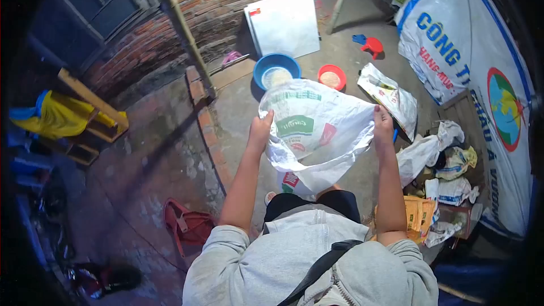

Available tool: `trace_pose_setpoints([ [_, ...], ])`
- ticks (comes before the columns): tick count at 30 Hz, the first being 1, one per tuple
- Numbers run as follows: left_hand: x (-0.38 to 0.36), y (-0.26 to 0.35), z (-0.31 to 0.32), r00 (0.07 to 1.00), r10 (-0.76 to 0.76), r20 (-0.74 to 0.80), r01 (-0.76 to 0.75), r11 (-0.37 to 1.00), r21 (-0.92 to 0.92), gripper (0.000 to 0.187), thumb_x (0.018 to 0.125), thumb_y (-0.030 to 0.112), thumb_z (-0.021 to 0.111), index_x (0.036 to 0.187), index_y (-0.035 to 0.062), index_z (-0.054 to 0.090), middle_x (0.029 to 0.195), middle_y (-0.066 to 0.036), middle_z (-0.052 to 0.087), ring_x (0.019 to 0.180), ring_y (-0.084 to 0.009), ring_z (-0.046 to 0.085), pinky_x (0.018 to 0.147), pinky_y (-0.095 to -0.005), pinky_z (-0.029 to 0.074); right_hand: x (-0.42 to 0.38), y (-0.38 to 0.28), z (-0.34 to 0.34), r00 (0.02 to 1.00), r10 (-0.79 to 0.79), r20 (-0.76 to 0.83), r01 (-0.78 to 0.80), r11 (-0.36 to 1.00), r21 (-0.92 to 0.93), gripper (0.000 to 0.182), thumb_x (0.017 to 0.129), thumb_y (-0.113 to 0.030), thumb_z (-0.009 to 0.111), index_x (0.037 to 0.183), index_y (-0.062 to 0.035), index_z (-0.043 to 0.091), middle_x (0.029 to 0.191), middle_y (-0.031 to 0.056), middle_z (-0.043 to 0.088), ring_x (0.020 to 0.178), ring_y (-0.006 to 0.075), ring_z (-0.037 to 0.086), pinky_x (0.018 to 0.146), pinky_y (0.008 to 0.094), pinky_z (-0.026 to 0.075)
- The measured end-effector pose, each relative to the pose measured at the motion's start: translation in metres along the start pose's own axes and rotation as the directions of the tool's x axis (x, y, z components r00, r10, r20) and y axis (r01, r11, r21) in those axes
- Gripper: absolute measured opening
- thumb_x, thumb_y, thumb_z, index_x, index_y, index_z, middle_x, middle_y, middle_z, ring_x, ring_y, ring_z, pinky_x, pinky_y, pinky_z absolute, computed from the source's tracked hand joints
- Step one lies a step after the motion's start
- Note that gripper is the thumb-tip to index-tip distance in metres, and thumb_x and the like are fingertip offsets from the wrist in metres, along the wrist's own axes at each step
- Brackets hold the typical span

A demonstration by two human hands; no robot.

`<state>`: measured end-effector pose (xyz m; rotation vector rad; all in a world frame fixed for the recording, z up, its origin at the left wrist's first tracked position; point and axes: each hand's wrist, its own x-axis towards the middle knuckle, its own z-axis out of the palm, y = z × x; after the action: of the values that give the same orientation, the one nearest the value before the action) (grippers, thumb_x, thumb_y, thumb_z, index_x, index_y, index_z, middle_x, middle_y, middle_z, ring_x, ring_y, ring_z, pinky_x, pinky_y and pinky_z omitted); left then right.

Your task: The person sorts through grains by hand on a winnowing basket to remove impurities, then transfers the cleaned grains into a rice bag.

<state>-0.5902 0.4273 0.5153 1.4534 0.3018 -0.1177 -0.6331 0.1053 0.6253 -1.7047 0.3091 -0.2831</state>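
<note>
Between my two hands a white woven sack [340,116] with green and red print hangs with its mouth spread wide. My left hand [261,129] is closed on the left side of the rim. On the opposite side, my right hand [383,123] pinches the rim near its corner. The lower part of the sack hangs down in front of my legs. Just beyond it stand a blue basin [259,73] and a smaller red basin [340,73], both with pale grain-like stuff inside.
A white panel [289,25] leans behind the basins. Another printed sack [396,99] lies to the right, near a heap of bags [453,161] and a large lettered tarp [447,39]. A red plastic chair or stool [187,224] is at lower left, and a brick curb [208,127] crosses the floor.
</note>
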Motion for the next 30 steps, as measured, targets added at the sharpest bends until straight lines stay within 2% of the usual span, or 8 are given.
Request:
trace_pose_setpoints([
  [9, 0.111, 0.053, 0.107, 0.989, 0.000, 0.151, -0.019, 0.993, 0.120, 0.035, 0.087, 0.030, 0.059, 0.079, -0.0043, 0.064, 0.068, -0.005, 0.061, 0.059, -0.0094, 0.054, 0.052, -0.0284, 0.042, 0.119, 0.039, -0.002, 0.927, -0.356, -0.121, 0.323, 0.917, -0.233, 0.022, 0.094, -0.017, 0.048, 0.081, 0.0014, 0.051, 0.066, 0.0040, 0.047, 0.065, 0.0100, 0.042, 0.061, 0.0262, 0.038],
  [13, 0.144, 0.054, 0.150, 0.989, -0.024, 0.146, -0.018, 0.961, 0.277, 0.040, 0.085, 0.035, 0.060, 0.076, -0.0041, 0.063, 0.061, -0.009, 0.061, 0.056, -0.0145, 0.055, 0.054, -0.0339, 0.043, 0.201, 0.072, -0.007, 0.993, -0.104, -0.055, 0.100, 0.992, -0.074, 0.029, 0.096, -0.024, 0.044, 0.085, 0.0009, 0.053, 0.069, 0.0052, 0.050, 0.067, 0.0104, 0.044, 0.063, 0.0267, 0.040],
  [15, 0.163, 0.062, 0.161, 0.995, 0.050, 0.087, -0.095, 0.747, 0.658, 0.039, 0.084, 0.036, 0.062, 0.080, -0.0031, 0.065, 0.066, -0.009, 0.063, 0.059, -0.0145, 0.058, 0.055, -0.0321, 0.044, 0.231, 0.087, -0.007, 0.998, -0.049, -0.046, 0.046, 0.997, -0.066, 0.032, 0.097, -0.027, 0.042, 0.086, 0.0007, 0.054, 0.071, 0.0046, 0.052, 0.067, 0.0096, 0.044, 0.063, 0.0261, 0.040],
  [19, 0.213, 0.056, 0.168, 0.990, 0.139, 0.030, -0.106, 0.584, 0.805, 0.033, 0.083, 0.035, 0.058, 0.081, 0.0029, 0.065, 0.073, -0.021, 0.063, 0.070, -0.0388, 0.061, 0.062, -0.0467, 0.046, 0.280, 0.123, -0.002, 0.998, -0.032, -0.061, 0.031, 0.999, -0.012, 0.032, 0.097, -0.026, 0.042, 0.082, 0.0010, 0.052, 0.068, 0.0043, 0.051, 0.065, 0.0095, 0.042, 0.061, 0.0269, 0.039],
  [23, 0.294, 0.012, 0.152, 0.986, 0.168, -0.016, -0.072, 0.505, 0.860, 0.029, 0.083, 0.034, 0.057, 0.084, 0.0061, 0.064, 0.077, -0.020, 0.064, 0.075, -0.0385, 0.061, 0.065, -0.0477, 0.047, 0.326, 0.169, 0.012, 0.999, -0.003, -0.039, -0.005, 0.981, -0.196, 0.029, 0.096, -0.022, 0.044, 0.081, 0.0014, 0.051, 0.067, 0.0058, 0.050, 0.064, 0.0098, 0.041, 0.061, 0.0276, 0.039],
  [27, 0.396, -0.036, 0.118, 0.999, -0.009, 0.039, -0.031, 0.449, 0.893, 0.030, 0.083, 0.035, 0.057, 0.097, 0.0102, 0.065, 0.084, -0.014, 0.067, 0.072, -0.0322, 0.063, 0.062, -0.0431, 0.048, 0.362, 0.201, 0.043, 0.989, 0.041, -0.143, -0.085, 0.945, -0.315, 0.027, 0.095, -0.019, 0.045, 0.078, 0.0016, 0.049, 0.066, 0.0079, 0.049, 0.062, 0.0121, 0.041, 0.059, 0.0280, 0.039],
  [28, 0.421, -0.041, 0.107, 0.970, -0.186, 0.153, 0.014, 0.677, 0.736, 0.032, 0.083, 0.036, 0.058, 0.096, 0.0083, 0.065, 0.080, -0.009, 0.066, 0.068, -0.0250, 0.061, 0.061, -0.0383, 0.047, 0.371, 0.200, 0.057, 0.975, 0.107, -0.193, -0.154, 0.957, -0.245, 0.027, 0.095, -0.019, 0.045, 0.077, 0.0016, 0.048, 0.065, 0.0095, 0.049, 0.062, 0.0132, 0.041, 0.059, 0.0282, 0.039],
  [30, 0.461, -0.001, 0.086, 0.736, -0.549, 0.397, 0.293, 0.786, 0.545, 0.037, 0.083, 0.040, 0.062, 0.094, 0.0051, 0.064, 0.075, 0.002, 0.059, 0.064, -0.0089, 0.052, 0.057, -0.0249, 0.043, 0.390, 0.194, 0.077, 0.954, 0.085, -0.287, -0.184, 0.924, -0.337, 0.026, 0.094, -0.018, 0.045, 0.077, 0.0016, 0.049, 0.065, 0.0134, 0.049, 0.061, 0.0146, 0.044, 0.059, 0.0304, 0.040],
])
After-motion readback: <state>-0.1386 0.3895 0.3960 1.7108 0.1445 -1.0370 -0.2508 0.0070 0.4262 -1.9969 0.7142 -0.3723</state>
